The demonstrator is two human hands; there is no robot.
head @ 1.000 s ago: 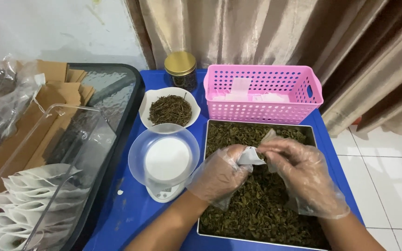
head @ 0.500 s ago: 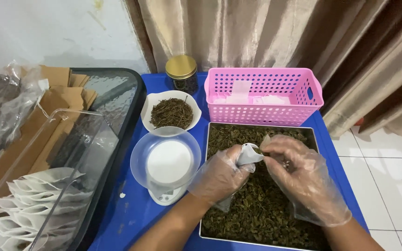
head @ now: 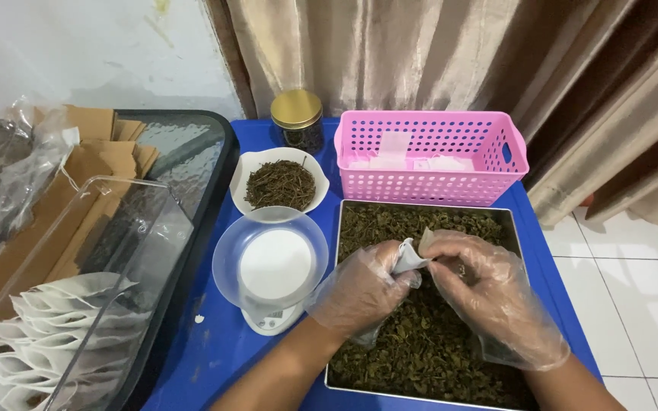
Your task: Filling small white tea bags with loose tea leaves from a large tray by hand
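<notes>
Right hand [head: 489, 293] moved closer; both hands' fingers [head: 401, 278] pinch the small white pouch [head: 409, 255].

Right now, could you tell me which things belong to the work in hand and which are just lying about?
In use:
left hand, gloved
right hand, gloved
small white bag, held by both
metal tray of dried leaves

Lying about:
pink basket
gold-lidded jar
white bowl of leaves
clear bowl on scale
stacked white bags
</notes>
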